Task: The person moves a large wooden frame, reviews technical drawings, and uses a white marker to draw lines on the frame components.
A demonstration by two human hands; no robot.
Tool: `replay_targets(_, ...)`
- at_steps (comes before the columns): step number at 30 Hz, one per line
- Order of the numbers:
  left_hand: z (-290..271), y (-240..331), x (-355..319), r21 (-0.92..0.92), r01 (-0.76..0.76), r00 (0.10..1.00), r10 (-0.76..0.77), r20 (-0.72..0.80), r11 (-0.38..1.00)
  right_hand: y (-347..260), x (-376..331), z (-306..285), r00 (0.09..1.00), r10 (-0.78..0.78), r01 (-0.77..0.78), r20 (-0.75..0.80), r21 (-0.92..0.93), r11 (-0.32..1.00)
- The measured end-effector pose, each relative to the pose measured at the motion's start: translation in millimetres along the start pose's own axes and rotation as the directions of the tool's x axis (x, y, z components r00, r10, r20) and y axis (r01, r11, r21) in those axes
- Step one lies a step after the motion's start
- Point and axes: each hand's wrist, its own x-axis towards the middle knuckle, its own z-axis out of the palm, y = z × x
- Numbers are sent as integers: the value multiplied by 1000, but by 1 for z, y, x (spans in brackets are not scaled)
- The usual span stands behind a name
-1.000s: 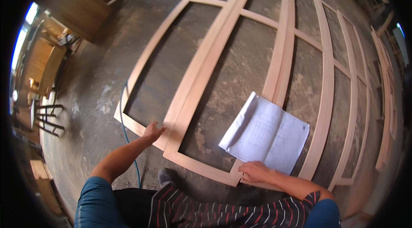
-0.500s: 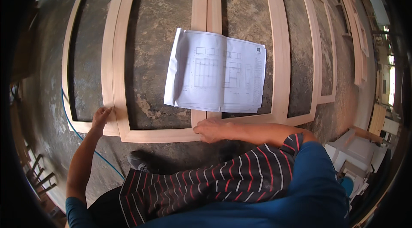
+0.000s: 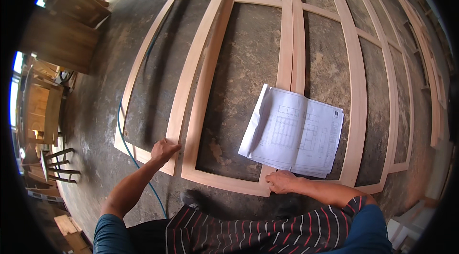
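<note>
Several pale wooden frames lie side by side over the concrete floor. My left hand (image 3: 166, 151) is closed on the near right corner of the leftmost wooden frame (image 3: 187, 84); a broad shadow beneath suggests that this frame is raised. A narrow gap parts it from the adjoining wooden frame (image 3: 224, 180). At that second frame's near right corner, my right hand (image 3: 282, 182) has its fingers curled over the wood, where it meets another frame. Just beyond the right hand, printed drawing sheets (image 3: 311, 132) rest across the frames, their left edge curled up.
A thin blue hose (image 3: 154, 191) crosses the leftmost frame's near rail and runs toward my feet. More wooden frames (image 3: 389, 79) lie to the right, with long boards (image 3: 432, 82) past them. A wooden cabinet (image 3: 60, 38) and a stool (image 3: 58, 165) stand at the left.
The leftmost frame has come away from its neighbour, opening a gap, with my left hand still on it. My right hand stays at the same corner. The view has swung left and farther out.
</note>
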Motion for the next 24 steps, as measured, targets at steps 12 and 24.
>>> replay_targets(12, -35, -11, -29, -494, -41, 999, 43, -7, 868, 5, 6, 1, 1000, -12, 12, 7, -23, 1000)
replay_targets(24, -252, -32, -102, -937, -109, 982, 182, -50, 333, 19, 6, -2, 999, -41, 39, -21, -68, 997)
